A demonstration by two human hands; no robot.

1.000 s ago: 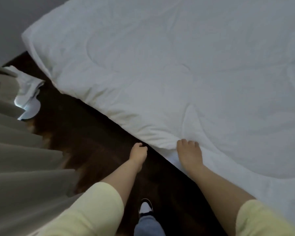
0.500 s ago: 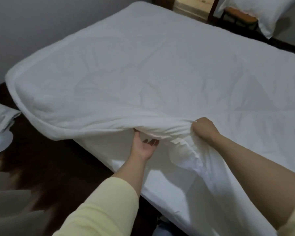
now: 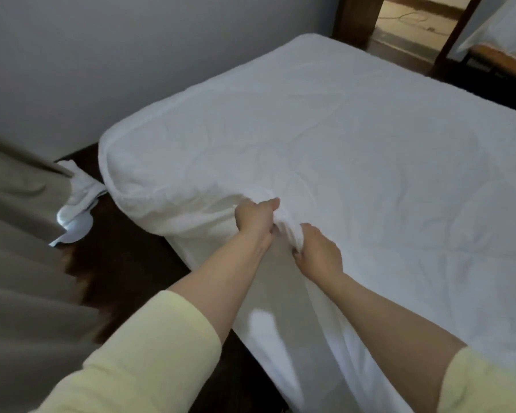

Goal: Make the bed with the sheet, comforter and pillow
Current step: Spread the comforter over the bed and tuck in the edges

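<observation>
- The comforter [image 3: 325, 138] is spread over the bed [image 3: 280, 332] and reaches its far edge by the wall; its near-left corner bulges over the bed's corner, not yet flat.
- The left hand [image 3: 255, 217] grips the comforter's near edge, fingers curled into the cloth and thumb on top, just beside the right hand.
- The right hand [image 3: 319, 253] also holds that edge, its fingers folded round a bunched ridge of fabric between the two hands.
- Both hands hold at the bed's near edge, probably so the person can lift and tug the thick cover to even out its overhang along this side.
- Below the raised edge, the sheet [image 3: 268, 338] shows on the side of the mattress, hanging smooth toward the dark floor [image 3: 137, 263].
- A pillow [image 3: 501, 28] rests on a chair at the far right, well apart from the bed, so that step seems not yet done.
- A curtain [image 3: 27, 263] hangs at the left, with crumpled white cloth [image 3: 78, 186] on the floor near the bed's left corner.
</observation>
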